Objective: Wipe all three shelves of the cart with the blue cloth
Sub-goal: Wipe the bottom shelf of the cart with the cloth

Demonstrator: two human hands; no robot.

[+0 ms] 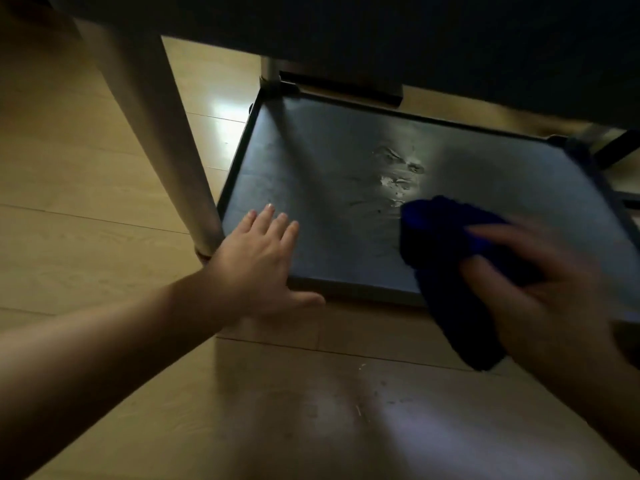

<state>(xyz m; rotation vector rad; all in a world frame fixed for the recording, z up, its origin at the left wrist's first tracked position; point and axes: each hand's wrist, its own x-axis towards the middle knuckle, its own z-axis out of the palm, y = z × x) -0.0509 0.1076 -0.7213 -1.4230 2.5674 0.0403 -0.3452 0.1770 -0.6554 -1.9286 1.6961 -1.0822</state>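
Note:
The cart's bottom shelf is a dark metal tray close to the floor, seen from above under a darker shelf. Wet smears and pale specks lie near its middle. My right hand, blurred, grips the blue cloth over the shelf's near right part; the cloth's tail hangs past the front rim toward the floor. My left hand rests flat on the shelf's near left corner, fingers spread, thumb over the front rim.
The underside of the shelf above fills the top of the view. A round metal cart leg stands at the near left corner, another post at the far left. Wooden floor surrounds the cart.

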